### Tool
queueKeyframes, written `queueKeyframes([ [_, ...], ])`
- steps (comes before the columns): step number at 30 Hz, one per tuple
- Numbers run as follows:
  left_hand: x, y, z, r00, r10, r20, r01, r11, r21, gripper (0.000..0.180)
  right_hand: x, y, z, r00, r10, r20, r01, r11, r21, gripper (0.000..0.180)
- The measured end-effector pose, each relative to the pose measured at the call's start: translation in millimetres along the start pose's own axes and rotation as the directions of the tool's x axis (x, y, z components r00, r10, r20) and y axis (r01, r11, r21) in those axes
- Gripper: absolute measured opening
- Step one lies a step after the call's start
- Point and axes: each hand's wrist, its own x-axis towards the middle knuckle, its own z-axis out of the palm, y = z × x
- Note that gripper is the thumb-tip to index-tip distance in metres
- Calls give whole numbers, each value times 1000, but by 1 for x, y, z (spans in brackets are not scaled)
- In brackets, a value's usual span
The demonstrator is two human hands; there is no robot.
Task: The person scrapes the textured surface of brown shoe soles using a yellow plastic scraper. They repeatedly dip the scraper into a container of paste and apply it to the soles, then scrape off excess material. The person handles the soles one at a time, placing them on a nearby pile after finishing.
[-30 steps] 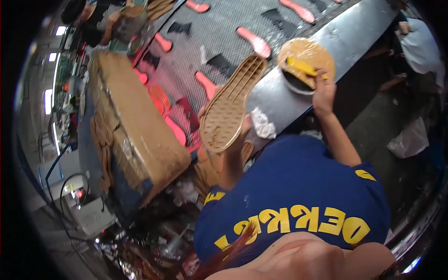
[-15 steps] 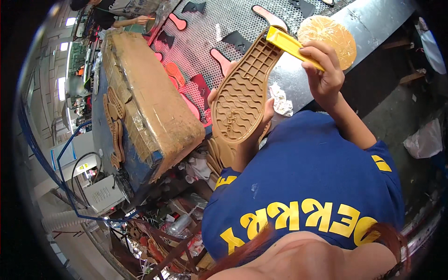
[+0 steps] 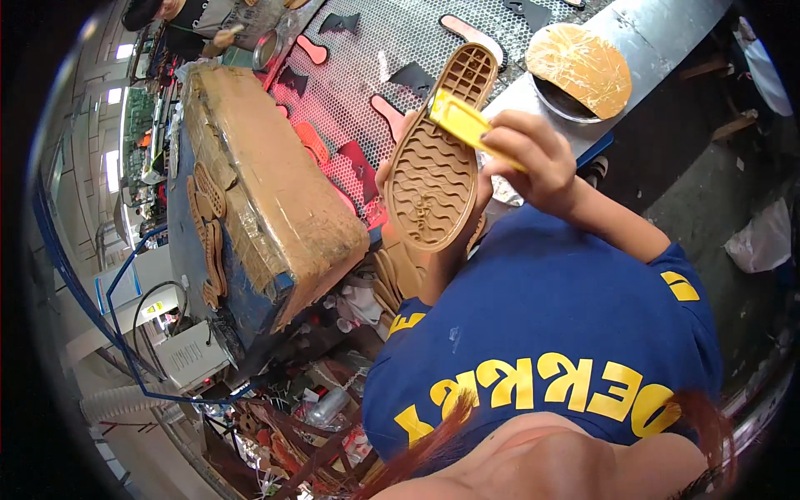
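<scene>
My left hand (image 3: 483, 192) holds a brown shoe sole (image 3: 433, 187) from beneath, its fingers at the left edge and thumb at the right. The sole's tread faces up, with wavy ridges across the forefoot and a square grid at the heel, which points away from me. My right hand (image 3: 537, 158) is closed around a flat yellow plastic-bodied hand tool (image 3: 467, 125). The tool's far end lies over the sole's narrow middle; I cannot make out a blade or working edge there.
A mesh-topped table (image 3: 367, 83) carries pink and black cut pieces. A round scratched board (image 3: 579, 71) partly covers a container at right. A taped cardboard box (image 3: 267, 158) stands left, with brown soles (image 3: 208, 225) beside it. Another person (image 3: 196, 25) is at the far left.
My right hand has brought the yellow tool down and left, from the sole's heel to its middle. The sole has turned slightly more upright. At the far left, the other person's hand has moved.
</scene>
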Motion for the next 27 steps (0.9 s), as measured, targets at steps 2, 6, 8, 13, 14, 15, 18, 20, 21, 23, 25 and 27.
queueKeyframes([
  [2, 1, -1, 0, 1000, 7, 2, -7, 1000, -10, 59, 1, -11, 5, 998, -51, 30, 49, 997, 64, 33],
  [6, 4, 0, -1, 1000, 14, 4, -14, 999, -29, 58, 1, -20, 5, 984, -130, 124, 96, 965, 245, 37],
  [8, 1, 0, 1, 1000, 27, -4, -27, 999, -38, 58, 1, -18, 3, 993, -57, 108, 34, 978, 207, 36],
  [13, 5, -3, -6, 1000, 28, -2, -28, 997, -67, 57, -1, -10, 7, 995, 29, 93, -38, 995, 97, 36],
  [14, 5, -3, -7, 999, 34, -7, -35, 997, -68, 57, -2, -13, 9, 995, 9, 98, -20, 994, 108, 36],
  [15, 7, -1, -6, 999, 42, -7, -42, 997, -67, 56, -2, -16, 10, 995, -10, 101, -2, 993, 118, 37],
  [18, 8, 1, -6, 999, 50, -12, -51, 996, -78, 56, -5, -25, 10, 985, -74, 159, 43, 982, 185, 37],
  [20, 10, 2, -8, 999, 48, -15, -49, 995, -90, 56, -6, -25, 9, 979, -72, 188, 33, 979, 204, 37],
  [21, 10, 4, -7, 999, 48, -18, -50, 994, -92, 56, -4, -23, 6, 977, -74, 199, 24, 970, 242, 37],
  [23, 9, 6, -6, 999, 46, -28, -48, 994, -97, 55, 1, -23, 4, 978, -78, 194, 17, 954, 298, 36],
  [25, 9, 8, -6, 999, 34, -29, -37, 994, -102, 55, 6, -23, 3, 983, -85, 165, 27, 944, 328, 35],
  [27, 8, 8, -7, 999, 20, -27, -23, 995, -95, 55, 5, -21, 4, 989, -60, 135, 19, 959, 282, 34],
])
